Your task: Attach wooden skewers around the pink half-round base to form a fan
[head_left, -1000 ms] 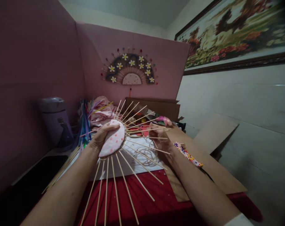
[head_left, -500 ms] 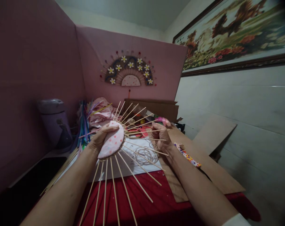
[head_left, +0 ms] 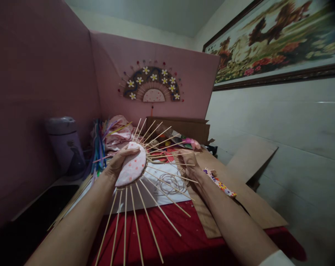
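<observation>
My left hand (head_left: 121, 160) is closed on a half-round fan base (head_left: 133, 166) covered in pale cloth with pink dots, its thumb lying flat on the cloth. Thin wooden sticks (head_left: 153, 218) spread out like rays from the curved edge, which has a brown cord-like trim. To the right, my right hand (head_left: 187, 160) is pinched among the tips of the right-hand sticks, seemingly on a thin strand of cord; the fingertips are partly hidden. Below it, a loose coil of grey-brown cord (head_left: 171, 183) rests on a white sheet (head_left: 156, 199).
A finished flowered fan (head_left: 153, 83) hangs on the pink panel. Cardboard (head_left: 239, 195) covers the table's right side, bearing a flower-patterned strip (head_left: 221, 183). Coloured strips (head_left: 99, 147), pink cloth (head_left: 119, 133) and a lilac flask-like container (head_left: 65, 147) stand at the left. Red cloth (head_left: 189, 240) lies in front.
My right hand has turned slightly, its fingers tipping over to the left near the stick ends. The fan base and sticks have barely shifted in my left hand.
</observation>
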Motion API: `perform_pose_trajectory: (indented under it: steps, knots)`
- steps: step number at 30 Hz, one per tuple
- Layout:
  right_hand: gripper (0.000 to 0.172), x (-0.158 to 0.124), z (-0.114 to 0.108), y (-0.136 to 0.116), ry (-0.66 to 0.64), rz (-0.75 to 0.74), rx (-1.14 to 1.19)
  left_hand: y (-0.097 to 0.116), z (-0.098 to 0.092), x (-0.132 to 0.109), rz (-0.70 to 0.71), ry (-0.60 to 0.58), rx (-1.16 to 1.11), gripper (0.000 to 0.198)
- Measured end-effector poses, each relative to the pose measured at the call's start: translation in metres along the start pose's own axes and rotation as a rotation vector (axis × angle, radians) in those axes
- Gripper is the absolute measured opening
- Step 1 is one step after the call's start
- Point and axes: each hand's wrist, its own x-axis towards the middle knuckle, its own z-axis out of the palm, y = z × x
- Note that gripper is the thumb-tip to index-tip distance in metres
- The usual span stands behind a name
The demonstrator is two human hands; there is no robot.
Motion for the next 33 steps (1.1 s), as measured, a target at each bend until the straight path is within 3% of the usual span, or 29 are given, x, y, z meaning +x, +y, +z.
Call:
perform_pose_trajectory:
  steps: [7, 14, 19, 26, 29, 33]
  knots:
    - [0.025, -0.002, 0.001, -0.001, -0.026, 0.1, 0.099, 0.0, 0.002, -0.001, 0.017, -0.027, 0.006, 0.021]
    - [0.032, 0.006, -0.015, -0.018, -0.024, 0.199, 0.274, -0.001, 0.007, -0.003, -0.002, -0.081, 0.088, 0.02]
    - [0.033, 0.011, -0.022, -0.026, -0.062, 0.073, 0.435, -0.002, 0.009, 0.001, -0.013, -0.102, 0.161, 0.022]
    - [0.034, 0.006, -0.023, -0.033, -0.088, -0.09, 0.478, -0.001, 0.008, 0.0, -0.028, -0.091, 0.173, 0.02]
    - [0.033, 0.008, -0.025, -0.027, -0.098, -0.078, 0.427, 0.0, 0.004, 0.0, -0.02, -0.068, 0.136, 0.021]
    - [0.028, 0.01, -0.025, -0.015, -0.098, 0.051, 0.129, 0.001, 0.0, -0.001, -0.008, -0.038, 0.065, 0.022]
